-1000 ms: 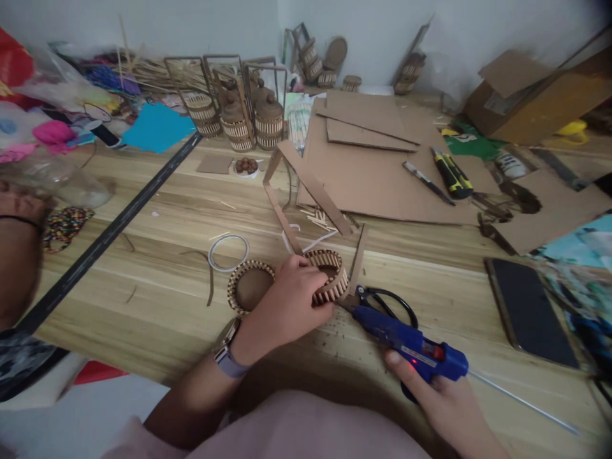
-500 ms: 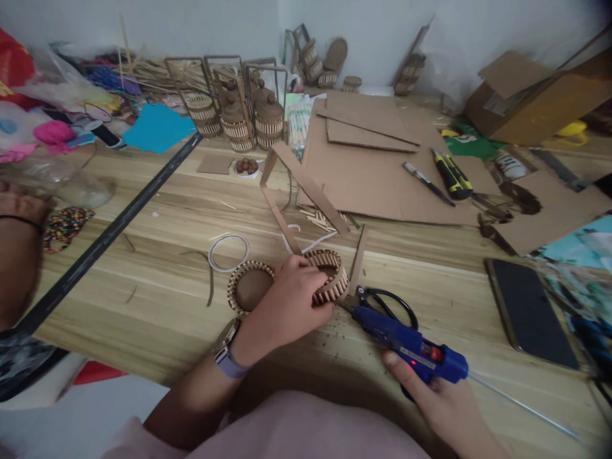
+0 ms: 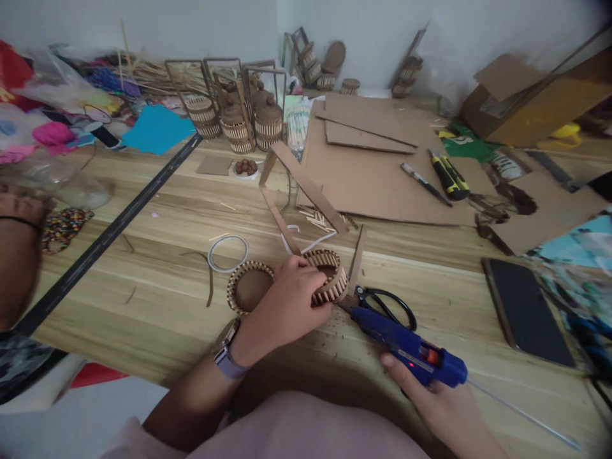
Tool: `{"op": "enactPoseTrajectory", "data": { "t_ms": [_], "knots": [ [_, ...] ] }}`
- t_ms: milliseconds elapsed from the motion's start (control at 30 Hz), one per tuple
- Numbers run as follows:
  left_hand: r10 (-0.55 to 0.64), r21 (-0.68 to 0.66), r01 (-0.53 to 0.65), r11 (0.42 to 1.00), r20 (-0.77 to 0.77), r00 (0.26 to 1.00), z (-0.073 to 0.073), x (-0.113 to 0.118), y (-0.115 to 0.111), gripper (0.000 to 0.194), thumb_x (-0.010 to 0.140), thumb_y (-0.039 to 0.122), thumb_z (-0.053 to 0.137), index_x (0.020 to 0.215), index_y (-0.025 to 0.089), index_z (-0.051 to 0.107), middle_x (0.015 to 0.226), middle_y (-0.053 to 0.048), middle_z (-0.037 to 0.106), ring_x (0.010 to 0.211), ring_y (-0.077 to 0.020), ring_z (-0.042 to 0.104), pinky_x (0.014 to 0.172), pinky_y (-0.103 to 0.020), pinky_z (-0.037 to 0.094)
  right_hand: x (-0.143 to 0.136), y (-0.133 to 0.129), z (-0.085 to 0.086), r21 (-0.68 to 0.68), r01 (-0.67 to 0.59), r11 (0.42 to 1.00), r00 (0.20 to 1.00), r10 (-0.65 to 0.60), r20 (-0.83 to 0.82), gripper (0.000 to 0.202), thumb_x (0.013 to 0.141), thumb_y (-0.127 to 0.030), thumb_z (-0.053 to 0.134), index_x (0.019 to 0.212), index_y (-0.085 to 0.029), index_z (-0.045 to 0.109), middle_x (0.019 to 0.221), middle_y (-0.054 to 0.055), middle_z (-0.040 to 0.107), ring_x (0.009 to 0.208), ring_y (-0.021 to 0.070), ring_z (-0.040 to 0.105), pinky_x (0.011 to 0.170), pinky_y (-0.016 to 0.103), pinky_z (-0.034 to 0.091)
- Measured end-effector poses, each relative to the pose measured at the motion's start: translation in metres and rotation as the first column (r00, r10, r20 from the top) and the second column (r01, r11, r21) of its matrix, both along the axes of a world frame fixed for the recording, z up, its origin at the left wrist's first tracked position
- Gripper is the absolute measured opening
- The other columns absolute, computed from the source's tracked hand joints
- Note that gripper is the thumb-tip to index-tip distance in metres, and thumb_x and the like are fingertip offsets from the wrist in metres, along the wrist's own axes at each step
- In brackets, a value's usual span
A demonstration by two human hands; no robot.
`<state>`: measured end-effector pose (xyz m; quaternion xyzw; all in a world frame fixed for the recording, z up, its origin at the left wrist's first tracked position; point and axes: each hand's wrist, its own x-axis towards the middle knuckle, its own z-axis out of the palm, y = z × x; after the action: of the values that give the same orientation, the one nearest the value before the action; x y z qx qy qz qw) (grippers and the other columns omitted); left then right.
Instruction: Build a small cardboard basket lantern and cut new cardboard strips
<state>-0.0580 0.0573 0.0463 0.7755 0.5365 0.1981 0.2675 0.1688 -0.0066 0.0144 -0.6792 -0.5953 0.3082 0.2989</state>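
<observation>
My left hand (image 3: 299, 293) is closed on the rim of a small round basket (image 3: 335, 284), its wall made of short light sticks on brown cardboard. In my right hand (image 3: 425, 401) is a blue hot glue gun (image 3: 396, 341), with a red light on its side and a long glue stick out of its back. The nozzle points at the basket's lower right edge; whether it touches I cannot tell. A second round basket (image 3: 251, 288) lies beside my left wrist. Black-handled scissors (image 3: 389, 307) rest behind the glue gun. A folded cardboard strip frame (image 3: 306, 188) stands behind the basket.
Cardboard sheets (image 3: 363, 185), a marker (image 3: 425, 183) and a yellow-black utility knife (image 3: 448, 175) lie further back. A phone (image 3: 528, 312) is at right. Finished baskets with handles (image 3: 236, 131) stand at the back. Another person's arm (image 3: 19, 255) rests at far left. A tape roll (image 3: 228, 254) lies nearby.
The view has shifted very slightly. Both hands, the basket and the glue gun hold nearly the same positions.
</observation>
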Motion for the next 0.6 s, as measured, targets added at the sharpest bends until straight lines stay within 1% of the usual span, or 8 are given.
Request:
{"op": "enactPoseTrajectory", "data": {
  "t_ms": [100, 233, 367, 500, 600],
  "knots": [
    [-0.001, 0.009, 0.001, 1.0, 0.002, 1.0, 0.0, 0.0, 0.0, 0.015, 0.077, 0.013, 0.064, 0.068, 0.019, 0.053, 0.081, -0.004, 0.067, 0.102, -0.0262, 0.053, 0.094, -0.04, 0.044, -0.004, 0.001, 0.005, 0.003, 0.008, 1.0, 1.0, -0.008, 0.01, 0.039, 0.07, -0.063, 0.063, 0.076, -0.025, 0.073, 0.06, 0.005, 0.071, 0.069, 0.0294, 0.073, 0.069, 0.037, 0.06],
    [0.003, 0.005, -0.003, 1.0, 0.005, 1.0, 0.0, -0.001, 0.0, 0.016, 0.077, 0.014, 0.064, 0.067, 0.02, 0.052, 0.08, -0.004, 0.067, 0.102, -0.0262, 0.053, 0.093, -0.04, 0.044, -0.008, 0.001, 0.008, 0.012, 0.043, 0.999, 0.999, -0.043, 0.012, 0.04, 0.07, -0.058, 0.062, 0.085, -0.024, 0.075, 0.072, 0.006, 0.076, 0.075, 0.0295, 0.074, 0.07, 0.035, 0.06],
    [0.007, -0.008, -0.007, 1.0, 0.004, 1.0, 0.001, -0.001, -0.001, 0.017, 0.076, 0.015, 0.066, 0.066, 0.019, 0.053, 0.08, -0.003, 0.067, 0.101, -0.0263, 0.053, 0.093, -0.041, 0.043, -0.006, 0.0, 0.008, -0.01, 0.045, 0.999, 0.999, -0.045, -0.027, 0.038, 0.069, -0.056, 0.063, 0.085, -0.023, 0.073, 0.076, 0.006, 0.077, 0.077, 0.0284, 0.074, 0.073, 0.034, 0.06],
    [0.005, -0.019, -0.005, 1.0, 0.008, 1.0, 0.001, -0.001, 0.0, 0.017, 0.076, 0.015, 0.065, 0.066, 0.02, 0.052, 0.078, -0.003, 0.066, 0.101, -0.0265, 0.052, 0.093, -0.041, 0.044, -0.005, -0.001, 0.009, -0.035, 0.054, 0.998, 0.997, -0.056, -0.057, 0.03, 0.07, -0.051, 0.065, 0.081, -0.023, 0.071, 0.072, 0.005, 0.076, 0.073, 0.0276, 0.074, 0.069, 0.034, 0.06],
    [0.008, -0.022, -0.008, 1.0, 0.009, 1.0, 0.002, -0.002, 0.0, 0.017, 0.076, 0.015, 0.065, 0.066, 0.02, 0.052, 0.079, -0.003, 0.066, 0.101, -0.0268, 0.052, 0.093, -0.042, 0.044, -0.007, 0.0, 0.012, -0.059, 0.033, 0.998, 0.987, -0.041, -0.153, 0.027, 0.072, -0.05, 0.066, 0.079, -0.024, 0.07, 0.069, 0.004, 0.076, 0.067, 0.0256, 0.073, 0.063, 0.031, 0.059]
  ]
}}
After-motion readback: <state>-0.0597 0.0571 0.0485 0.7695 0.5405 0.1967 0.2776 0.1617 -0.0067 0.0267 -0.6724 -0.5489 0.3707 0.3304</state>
